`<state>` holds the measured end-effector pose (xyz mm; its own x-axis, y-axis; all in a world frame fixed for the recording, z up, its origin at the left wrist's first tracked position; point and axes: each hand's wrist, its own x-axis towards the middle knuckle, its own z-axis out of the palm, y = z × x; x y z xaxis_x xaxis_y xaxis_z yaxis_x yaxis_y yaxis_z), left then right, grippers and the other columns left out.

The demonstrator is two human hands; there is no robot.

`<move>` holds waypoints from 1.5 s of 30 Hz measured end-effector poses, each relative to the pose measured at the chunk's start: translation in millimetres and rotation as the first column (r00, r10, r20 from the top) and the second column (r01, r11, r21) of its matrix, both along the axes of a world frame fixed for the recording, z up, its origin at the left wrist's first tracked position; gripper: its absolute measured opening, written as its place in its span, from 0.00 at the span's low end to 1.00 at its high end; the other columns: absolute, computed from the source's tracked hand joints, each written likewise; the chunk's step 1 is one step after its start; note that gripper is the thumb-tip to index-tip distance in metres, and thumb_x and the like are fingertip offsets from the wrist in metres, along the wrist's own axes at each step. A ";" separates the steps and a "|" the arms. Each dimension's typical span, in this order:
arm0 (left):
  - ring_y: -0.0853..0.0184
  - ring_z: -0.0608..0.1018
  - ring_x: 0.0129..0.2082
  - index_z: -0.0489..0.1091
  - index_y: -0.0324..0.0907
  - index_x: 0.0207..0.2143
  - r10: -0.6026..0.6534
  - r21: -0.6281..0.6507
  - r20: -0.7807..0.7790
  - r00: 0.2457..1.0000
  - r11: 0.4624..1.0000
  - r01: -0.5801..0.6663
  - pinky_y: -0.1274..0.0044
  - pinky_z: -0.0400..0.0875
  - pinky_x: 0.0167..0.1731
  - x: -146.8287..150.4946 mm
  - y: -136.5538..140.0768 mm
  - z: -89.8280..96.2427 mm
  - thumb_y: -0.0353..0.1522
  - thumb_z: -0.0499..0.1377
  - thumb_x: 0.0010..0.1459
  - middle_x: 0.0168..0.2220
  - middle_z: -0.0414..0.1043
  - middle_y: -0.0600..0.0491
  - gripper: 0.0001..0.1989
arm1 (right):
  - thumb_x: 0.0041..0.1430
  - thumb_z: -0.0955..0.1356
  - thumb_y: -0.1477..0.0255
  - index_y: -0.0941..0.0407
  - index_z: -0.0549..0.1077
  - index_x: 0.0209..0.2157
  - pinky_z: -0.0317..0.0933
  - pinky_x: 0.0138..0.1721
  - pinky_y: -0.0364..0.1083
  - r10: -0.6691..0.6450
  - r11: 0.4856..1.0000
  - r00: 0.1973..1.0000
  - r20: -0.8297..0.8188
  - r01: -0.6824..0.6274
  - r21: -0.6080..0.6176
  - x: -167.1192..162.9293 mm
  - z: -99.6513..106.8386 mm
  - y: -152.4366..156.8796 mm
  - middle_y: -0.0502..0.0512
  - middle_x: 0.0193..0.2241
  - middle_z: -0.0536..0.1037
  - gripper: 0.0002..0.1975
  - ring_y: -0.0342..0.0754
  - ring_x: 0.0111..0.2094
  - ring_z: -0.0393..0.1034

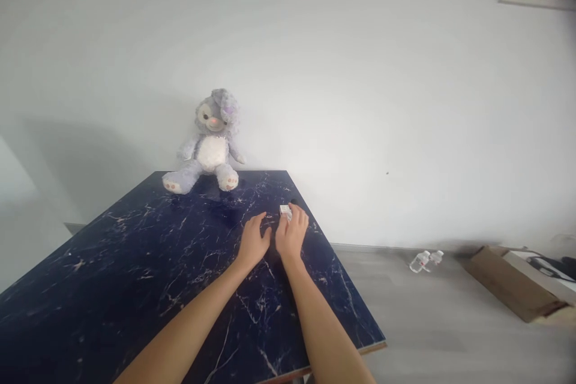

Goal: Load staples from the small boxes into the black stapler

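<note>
My right hand (pixel 292 233) is closed around a small white box-like item (pixel 285 209) near the right side of the dark blue marbled table (pixel 171 252). Printing on its face is too small to read. Just beyond those fingers is a small black round thing (pixel 294 200), partly hidden. To the left, my left hand (pixel 254 241) rests over the tabletop, thumb and fingers apart, with nothing visible in it. A small gap separates the two hands.
A lilac plush toy (pixel 213 153) sits at the table's far edge against the white wall (pixel 342 72). Clear plastic bottles (pixel 420 261) lie on the grey floor to the right. Beyond them is an open cardboard box (pixel 513 285) holding dark items.
</note>
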<state>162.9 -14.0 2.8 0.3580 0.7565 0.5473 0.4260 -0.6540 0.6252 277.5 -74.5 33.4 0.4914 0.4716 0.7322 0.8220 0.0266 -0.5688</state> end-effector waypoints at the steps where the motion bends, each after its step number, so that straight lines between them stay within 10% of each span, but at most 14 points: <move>1: 0.55 0.69 0.60 0.65 0.42 0.60 0.019 0.062 -0.073 0.997 0.998 -0.014 0.61 0.61 0.63 -17.6 -1.7 0.7 0.32 0.54 0.62 0.58 0.69 0.43 0.23 | 0.69 0.56 0.69 0.58 0.67 0.57 0.54 0.61 0.57 0.088 0.996 0.994 0.065 -0.087 -0.010 -13.0 3.0 -1.9 0.65 0.56 0.71 0.20 0.55 0.59 0.62; 7: 0.49 0.60 0.67 0.64 0.44 0.63 0.276 0.230 -0.334 0.901 0.951 -0.206 0.58 0.55 0.64 -121.5 15.3 8.3 0.39 0.51 0.65 0.66 0.61 0.42 0.25 | 0.65 0.61 0.73 0.58 0.67 0.61 0.55 0.63 0.54 0.531 0.838 0.805 0.264 -0.453 -0.303 -65.9 -3.0 4.5 0.61 0.60 0.70 0.23 0.53 0.61 0.61; 13: 0.42 0.61 0.65 0.70 0.43 0.58 0.187 0.078 -0.534 0.825 0.982 -0.172 0.53 0.53 0.63 -138.8 31.2 -5.4 0.45 0.50 0.65 0.65 0.62 0.39 0.26 | 0.65 0.64 0.71 0.55 0.76 0.52 0.58 0.62 0.53 0.665 0.667 0.728 0.168 -0.477 -0.572 -67.0 -17.5 16.3 0.58 0.55 0.76 0.17 0.51 0.57 0.68; 26: 0.45 0.61 0.64 0.72 0.39 0.55 0.120 -0.022 -0.403 0.908 0.990 -0.140 0.55 0.51 0.63 -140.8 10.4 6.2 0.42 0.48 0.67 0.61 0.66 0.38 0.23 | 0.64 0.63 0.74 0.55 0.77 0.50 0.58 0.60 0.51 0.616 0.689 0.778 0.125 -0.455 -0.563 -72.4 -18.9 10.9 0.55 0.51 0.78 0.16 0.49 0.54 0.69; 30: 0.48 0.64 0.61 0.71 0.40 0.56 0.209 0.067 -0.333 0.919 0.978 -0.198 0.58 0.54 0.62 -148.4 -0.1 16.8 0.39 0.47 0.68 0.58 0.69 0.40 0.22 | 0.63 0.62 0.76 0.55 0.76 0.50 0.54 0.62 0.52 0.484 0.843 0.831 0.275 -0.359 -0.400 -67.1 -5.2 1.7 0.56 0.51 0.77 0.17 0.51 0.56 0.64; 34: 0.51 0.69 0.57 0.71 0.41 0.56 0.289 0.055 -0.237 0.927 0.957 -0.284 0.61 0.59 0.59 -156.4 0.5 19.2 0.38 0.48 0.68 0.56 0.71 0.42 0.21 | 0.64 0.60 0.71 0.59 0.68 0.59 0.48 0.63 0.60 -0.025 0.987 0.982 0.188 0.054 -0.152 -32.6 4.3 -6.1 0.65 0.60 0.68 0.23 0.58 0.63 0.56; 37: 0.54 0.71 0.55 0.71 0.40 0.54 0.327 -0.028 -0.171 0.930 0.941 -0.336 0.63 0.60 0.59 -162.1 8.0 18.5 0.37 0.48 0.68 0.53 0.73 0.42 0.20 | 0.66 0.57 0.64 0.69 0.58 0.64 0.51 0.60 0.59 -0.326 0.911 0.940 -0.102 0.283 -0.299 7.5 2.1 -8.6 0.77 0.61 0.64 0.31 0.63 0.62 0.57; 45: 0.52 0.71 0.56 0.72 0.42 0.53 0.378 0.255 -0.368 0.849 0.920 -0.298 0.63 0.59 0.60 -301.1 60.5 22.6 0.36 0.49 0.66 0.54 0.73 0.45 0.19 | 0.68 0.56 0.65 0.59 0.78 0.46 0.60 0.49 0.49 -0.120 0.812 0.978 -0.173 -0.004 -0.584 46.8 -11.3 3.6 0.67 0.46 0.79 0.23 0.57 0.49 0.73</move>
<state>-138.2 46.5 25.4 0.3166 0.7725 0.5505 0.8291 -0.5073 0.2350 324.3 -70.9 22.1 0.6325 0.7424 0.2208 0.6841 -0.4018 -0.6087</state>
